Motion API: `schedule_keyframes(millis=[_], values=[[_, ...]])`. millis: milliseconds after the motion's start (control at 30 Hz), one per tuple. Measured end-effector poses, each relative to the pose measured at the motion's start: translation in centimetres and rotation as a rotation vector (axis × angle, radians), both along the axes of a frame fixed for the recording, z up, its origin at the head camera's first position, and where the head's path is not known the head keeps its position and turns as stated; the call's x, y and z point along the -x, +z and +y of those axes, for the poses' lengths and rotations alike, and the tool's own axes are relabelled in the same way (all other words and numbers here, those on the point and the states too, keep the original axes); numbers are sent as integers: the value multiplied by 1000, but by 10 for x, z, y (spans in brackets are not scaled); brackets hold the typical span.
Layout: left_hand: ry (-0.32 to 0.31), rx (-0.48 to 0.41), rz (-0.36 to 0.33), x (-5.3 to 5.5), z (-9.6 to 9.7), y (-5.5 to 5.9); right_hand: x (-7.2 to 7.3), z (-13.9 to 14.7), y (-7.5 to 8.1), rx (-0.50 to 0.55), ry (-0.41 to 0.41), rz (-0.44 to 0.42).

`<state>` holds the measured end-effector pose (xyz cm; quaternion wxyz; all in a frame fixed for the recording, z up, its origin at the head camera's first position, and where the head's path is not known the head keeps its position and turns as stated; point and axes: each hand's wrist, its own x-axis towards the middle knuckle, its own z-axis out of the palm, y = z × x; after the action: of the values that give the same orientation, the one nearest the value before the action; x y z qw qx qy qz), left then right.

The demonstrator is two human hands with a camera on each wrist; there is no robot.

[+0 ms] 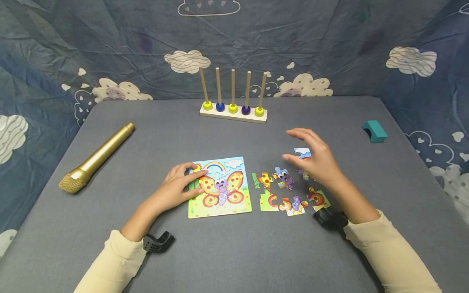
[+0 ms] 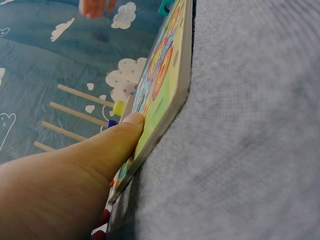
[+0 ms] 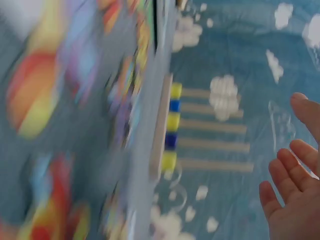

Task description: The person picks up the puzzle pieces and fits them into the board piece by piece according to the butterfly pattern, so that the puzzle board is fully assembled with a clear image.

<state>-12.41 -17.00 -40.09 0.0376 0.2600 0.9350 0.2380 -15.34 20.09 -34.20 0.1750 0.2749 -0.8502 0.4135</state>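
A square butterfly puzzle board lies flat on the grey table. My left hand rests on its left side, with the thumb and index finger on the picture and the other fingers near the upper left edge. To the board's right lie several loose puzzle pieces with parts of a butterfly picture. My right hand hovers over the upper right pieces, thumb and fingers spread apart and nothing between them. It partly covers a blue and white piece. In the right wrist view the pieces look blurred.
At the back stands a wooden peg stand with yellow and blue beads at the foot of its upright rods. A gold microphone lies at the left. Far right sits a teal arch block. A cloud-patterned cloth hangs behind the table.
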Motion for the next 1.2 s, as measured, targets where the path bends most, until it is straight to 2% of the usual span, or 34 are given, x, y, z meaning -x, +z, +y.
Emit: schedule_keyframes(millis=[133, 267, 500, 700, 800, 933, 1200], values=[[-1, -6, 5, 0, 0, 0, 3, 26, -12, -25, -96, -63], [-1, -12, 5, 0, 0, 1, 10, 46, -29, -53, -135, -125], [1, -8, 12, 0, 0, 0, 20, 69, -49, -113, -98, -306], [3, -6, 9, 1, 1, -2, 23, 81, -53, -227, -69, -465], [1, 1, 4, 1, 1, -2, 24, 84, -54, -259, -82, -526], [2, -10, 2, 1, 0, -2, 24, 83, -54, -288, -116, -514], [-3, -21, 10, -1, 0, 0, 21, 80, -55, -306, -125, -358]])
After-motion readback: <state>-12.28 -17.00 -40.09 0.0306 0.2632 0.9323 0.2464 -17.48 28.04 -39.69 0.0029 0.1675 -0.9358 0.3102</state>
